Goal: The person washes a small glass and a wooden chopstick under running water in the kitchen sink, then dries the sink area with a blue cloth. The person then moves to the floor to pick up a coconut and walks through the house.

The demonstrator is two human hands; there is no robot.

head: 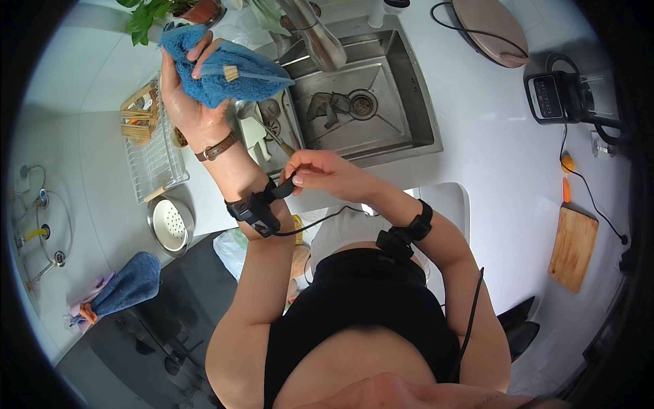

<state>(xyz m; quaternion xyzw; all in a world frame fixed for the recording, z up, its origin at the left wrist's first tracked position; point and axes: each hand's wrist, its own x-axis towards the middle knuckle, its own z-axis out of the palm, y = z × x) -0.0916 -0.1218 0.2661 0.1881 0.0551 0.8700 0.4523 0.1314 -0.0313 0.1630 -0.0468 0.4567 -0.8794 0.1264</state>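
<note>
A blue terry cloth (245,84) with a small pale tag is bunched in my left hand (196,97), raised at the sink's left side. That wrist wears a brown leather strap. Lower on the forearm sits a black strapped device (258,214) with a cable. My right hand (322,176) pinches the loose end of its black strap (284,188). Behind the hands lies the stainless steel sink (352,143). Dark wet scraps (327,106) rest by the drain in its large basin. A ladle (265,125) and a white-bladed tool (254,135) lie in the smaller basin.
A metal faucet (322,43) overhangs the sink. Left are a wire dish rack (153,163) and a white colander (171,225) in a metal bowl. A coffee maker (552,94), a pinkish lidded appliance (490,28) and a wooden cutting board (573,248) stand right. A potted plant (202,11) is behind.
</note>
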